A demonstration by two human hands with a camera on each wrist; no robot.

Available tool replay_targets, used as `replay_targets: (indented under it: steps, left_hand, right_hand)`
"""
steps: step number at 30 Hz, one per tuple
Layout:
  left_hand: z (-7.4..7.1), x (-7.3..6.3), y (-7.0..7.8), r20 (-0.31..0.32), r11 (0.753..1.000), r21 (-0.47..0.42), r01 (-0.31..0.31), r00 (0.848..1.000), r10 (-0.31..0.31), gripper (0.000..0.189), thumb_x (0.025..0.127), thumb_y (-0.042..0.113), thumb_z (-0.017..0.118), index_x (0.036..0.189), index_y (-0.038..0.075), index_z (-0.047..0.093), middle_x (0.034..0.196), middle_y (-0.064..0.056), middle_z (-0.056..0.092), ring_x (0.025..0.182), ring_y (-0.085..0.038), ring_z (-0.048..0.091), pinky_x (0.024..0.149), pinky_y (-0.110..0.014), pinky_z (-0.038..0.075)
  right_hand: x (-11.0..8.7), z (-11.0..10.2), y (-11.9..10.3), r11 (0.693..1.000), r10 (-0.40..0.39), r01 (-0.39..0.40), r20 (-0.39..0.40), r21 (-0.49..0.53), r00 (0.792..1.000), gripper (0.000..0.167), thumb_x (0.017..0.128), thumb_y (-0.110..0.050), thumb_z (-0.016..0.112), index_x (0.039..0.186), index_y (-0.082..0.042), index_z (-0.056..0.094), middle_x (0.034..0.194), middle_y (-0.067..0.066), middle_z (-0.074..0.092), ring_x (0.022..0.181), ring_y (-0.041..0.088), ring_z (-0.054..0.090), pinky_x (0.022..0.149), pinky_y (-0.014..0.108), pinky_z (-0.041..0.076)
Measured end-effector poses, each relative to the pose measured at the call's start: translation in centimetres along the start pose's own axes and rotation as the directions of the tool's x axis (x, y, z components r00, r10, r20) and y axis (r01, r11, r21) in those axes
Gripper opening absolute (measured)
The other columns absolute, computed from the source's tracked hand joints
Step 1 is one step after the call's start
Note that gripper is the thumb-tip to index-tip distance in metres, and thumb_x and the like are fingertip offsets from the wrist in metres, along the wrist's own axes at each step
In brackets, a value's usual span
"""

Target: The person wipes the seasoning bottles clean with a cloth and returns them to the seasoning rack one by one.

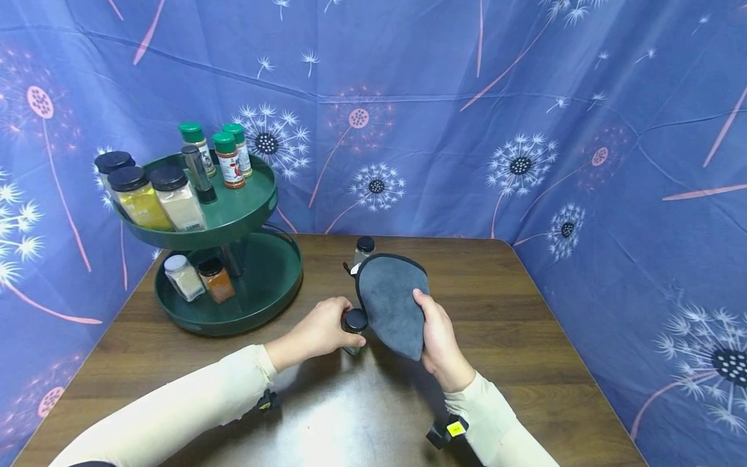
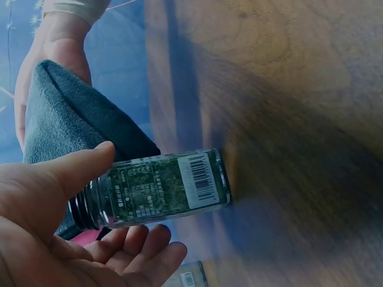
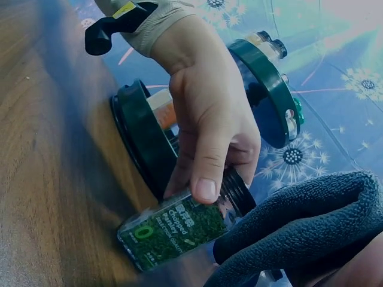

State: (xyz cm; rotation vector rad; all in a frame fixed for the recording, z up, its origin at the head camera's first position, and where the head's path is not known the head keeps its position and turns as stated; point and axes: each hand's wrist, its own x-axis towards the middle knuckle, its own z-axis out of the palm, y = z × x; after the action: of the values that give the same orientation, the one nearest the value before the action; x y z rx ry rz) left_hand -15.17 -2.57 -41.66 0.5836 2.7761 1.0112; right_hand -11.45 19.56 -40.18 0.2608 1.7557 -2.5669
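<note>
My left hand (image 1: 321,331) holds a clear jar of chopped parsley (image 3: 179,230) near its black lid, thumb on one side and fingers on the other. Green flakes fill the jar, and a barcode label (image 2: 199,180) shows on its side. Whether its base touches the table, I cannot tell. A folded grey cloth (image 1: 391,301) with dark edging is gripped in my right hand (image 1: 440,340), thumb on top. The cloth hangs just right of the parsley jar, against or very near its lid. Behind the cloth stands another black-lidded jar (image 1: 365,246), mostly hidden in the head view.
A two-tier green turntable rack (image 1: 286,285) stands on the wooden table (image 1: 496,311) at the left. Its upper tier carries several spice jars and green-capped shakers (image 1: 229,162). A white-lidded jar (image 1: 184,277) and an orange-brown spice jar (image 1: 216,280) sit below. Patterned blue cloth hangs behind.
</note>
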Motion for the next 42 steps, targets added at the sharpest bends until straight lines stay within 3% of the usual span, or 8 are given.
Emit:
replay_targets:
  steps: [11,23,26,32,39,42]
  left_hand:
    - [-0.8,0.0,0.1,0.025,0.995,0.021,-0.098,0.995,0.097,0.042,0.068,0.023,0.096,0.099,0.011,0.070,0.082,0.006,0.065,0.074,-0.010,0.056,0.071,-0.030,0.047]
    - [-1.4,0.1,0.2,0.022,0.995,0.017,-0.095,0.995,0.095,0.043,0.062,0.019,0.098,0.096,0.009,0.074,0.087,0.002,0.072,0.081,-0.013,0.063,0.078,-0.034,0.052]
    - [-1.6,0.1,0.2,0.038,0.998,-0.003,-0.065,0.997,0.065,0.045,0.063,0.019,0.098,0.100,0.007,0.075,0.091,-0.001,0.074,0.084,-0.013,0.064,0.080,-0.035,0.053]
    - [-1.7,0.0,0.1,0.061,0.998,-0.029,-0.053,0.997,0.054,0.047,0.065,0.018,0.097,0.104,0.006,0.075,0.093,-0.003,0.075,0.086,-0.013,0.066,0.082,-0.037,0.053]
    - [-1.6,0.2,0.2,0.065,0.998,-0.006,-0.067,0.996,0.067,0.042,0.065,0.018,0.097,0.100,0.009,0.075,0.090,0.001,0.074,0.084,-0.012,0.064,0.080,-0.035,0.053]
    - [-1.6,0.3,0.2,0.075,0.997,0.003,-0.071,0.995,0.071,0.040,0.065,0.019,0.097,0.097,0.009,0.075,0.087,0.002,0.072,0.079,-0.011,0.062,0.076,-0.033,0.052]
  right_hand:
    - [-0.3,0.8,0.6,0.999,-0.036,0.038,0.074,-0.026,0.997,0.024,0.106,-0.031,0.050,0.097,-0.015,0.066,0.086,-0.004,0.070,0.078,0.011,0.067,0.073,0.027,0.055]
    - [-0.3,1.0,2.9,0.998,-0.041,0.048,0.158,-0.036,0.987,0.027,0.107,-0.033,0.048,0.099,-0.012,0.064,0.085,-0.003,0.071,0.077,0.010,0.068,0.072,0.026,0.056]
    - [0.1,0.8,3.9,0.999,-0.001,0.010,0.167,-0.053,0.986,0.030,0.108,-0.035,0.047,0.099,-0.011,0.063,0.084,-0.003,0.071,0.077,0.010,0.068,0.071,0.027,0.056]
    - [0.8,0.2,5.6,0.976,0.121,-0.084,0.180,-0.201,0.976,0.034,0.109,-0.035,0.042,0.095,-0.010,0.061,0.074,-0.004,0.068,0.065,0.009,0.064,0.063,0.027,0.054]
    - [0.3,1.4,3.3,0.991,0.083,-0.067,0.142,-0.116,0.986,0.032,0.108,-0.030,0.045,0.091,-0.010,0.063,0.075,-0.001,0.069,0.067,0.011,0.066,0.065,0.028,0.055]
    - [-0.2,1.7,2.3,0.997,0.027,-0.018,0.121,-0.070,0.992,0.030,0.106,-0.032,0.049,0.092,-0.011,0.064,0.078,-0.001,0.070,0.070,0.012,0.067,0.066,0.028,0.056]
